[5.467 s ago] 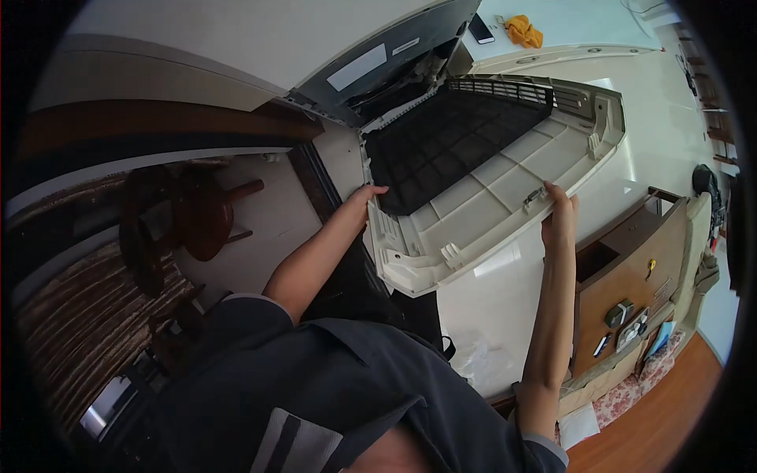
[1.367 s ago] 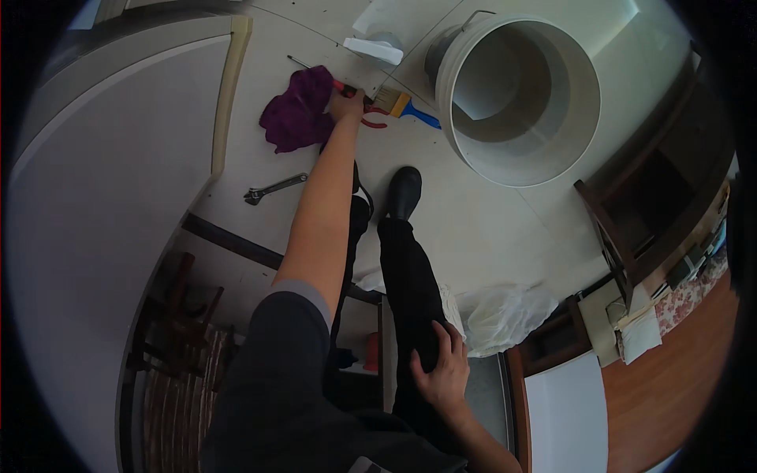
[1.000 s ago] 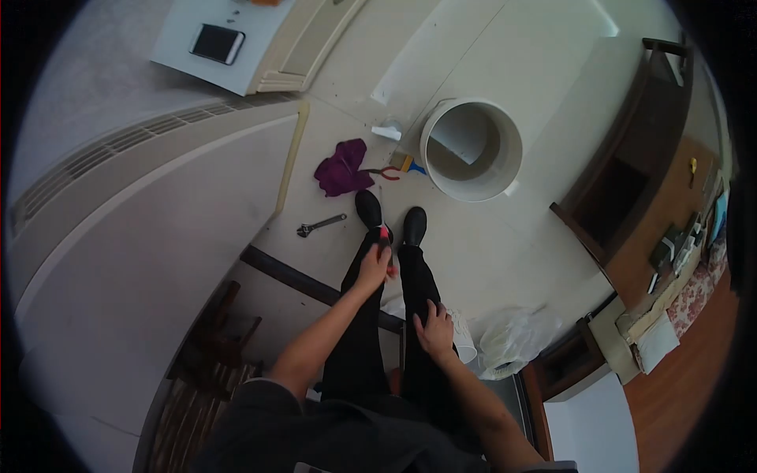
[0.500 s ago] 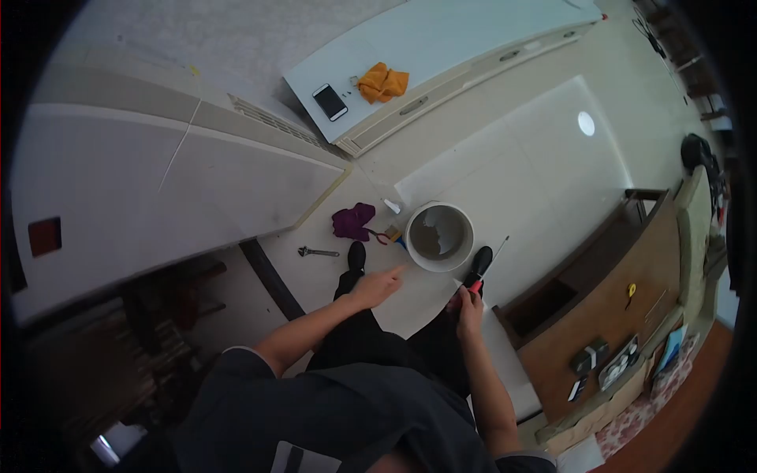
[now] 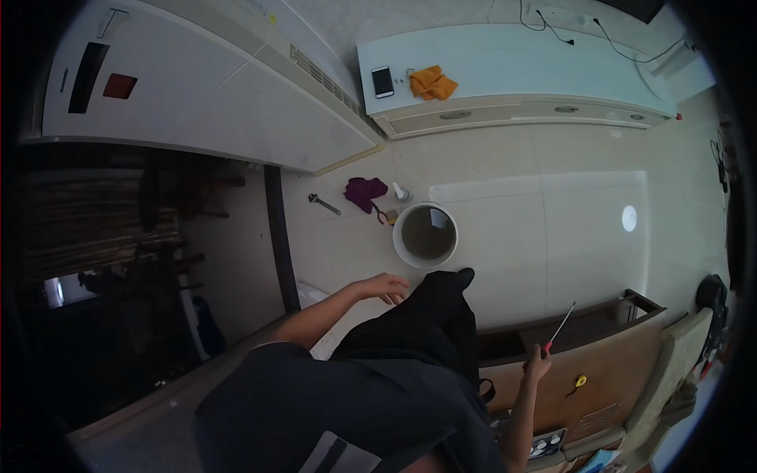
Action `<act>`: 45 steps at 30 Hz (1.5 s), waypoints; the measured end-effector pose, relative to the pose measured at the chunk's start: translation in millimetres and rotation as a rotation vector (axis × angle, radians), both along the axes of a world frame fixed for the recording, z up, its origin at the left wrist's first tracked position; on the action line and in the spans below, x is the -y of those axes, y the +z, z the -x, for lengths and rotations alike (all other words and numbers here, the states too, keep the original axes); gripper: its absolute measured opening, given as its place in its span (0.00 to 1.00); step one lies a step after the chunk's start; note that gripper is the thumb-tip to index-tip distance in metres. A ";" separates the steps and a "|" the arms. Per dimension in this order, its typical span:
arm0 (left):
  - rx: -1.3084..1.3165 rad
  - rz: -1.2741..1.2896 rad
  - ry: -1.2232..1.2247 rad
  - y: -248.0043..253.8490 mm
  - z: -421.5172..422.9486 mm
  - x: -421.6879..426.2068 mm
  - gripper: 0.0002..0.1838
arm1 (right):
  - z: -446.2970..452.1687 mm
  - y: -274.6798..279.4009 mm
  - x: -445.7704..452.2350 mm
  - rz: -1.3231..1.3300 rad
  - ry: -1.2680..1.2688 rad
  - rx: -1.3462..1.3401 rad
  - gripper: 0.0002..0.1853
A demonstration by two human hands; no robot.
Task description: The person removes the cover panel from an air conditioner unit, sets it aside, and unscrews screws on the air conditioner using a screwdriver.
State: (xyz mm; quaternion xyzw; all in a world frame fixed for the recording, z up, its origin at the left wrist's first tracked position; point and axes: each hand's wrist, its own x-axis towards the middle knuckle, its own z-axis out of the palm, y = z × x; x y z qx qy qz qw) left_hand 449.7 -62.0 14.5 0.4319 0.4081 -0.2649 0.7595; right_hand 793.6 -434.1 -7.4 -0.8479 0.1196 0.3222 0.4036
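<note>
The person's right hand (image 5: 537, 365) is wrapped around the handle of a screwdriver (image 5: 550, 344), red where it emerges from the fist, with the thin metal shaft pointing forward and slightly outward from the grip. A brown wooden table (image 5: 619, 359) spreads beneath and to the right of that grip; on it, near the fist on its outer side, lies a yellow tape measure (image 5: 581, 381). The left hand (image 5: 382, 288) is well apart to the left of the grip, its fingers loosely extended and nothing visible in them. A pale bucket (image 5: 399, 254) stands on the tiled floor (image 5: 505, 213), forward and left of the grip and near the left hand, with a bright reflection inside. Farther out from the grip, past the bucket, lie pliers (image 5: 382, 216) with red handles, a purple cloth (image 5: 365, 191) and an adjustable wrench (image 5: 324, 205); a white-topped bottle (image 5: 402, 191) is near the cloth. Well forward of the grip, a long white cabinet (image 5: 520, 67) with 3 drawer handles in view bears a phone (image 5: 382, 82) and an orange cloth (image 5: 432, 83). A large white panel (image 5: 229, 91) rises far forward and left.
</note>
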 end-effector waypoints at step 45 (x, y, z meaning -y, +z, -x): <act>-0.461 -1.253 1.238 -211.3 -296.9 -560.3 0.07 | -184.3 -132.3 -932.5 -0.318 1.225 0.283 0.19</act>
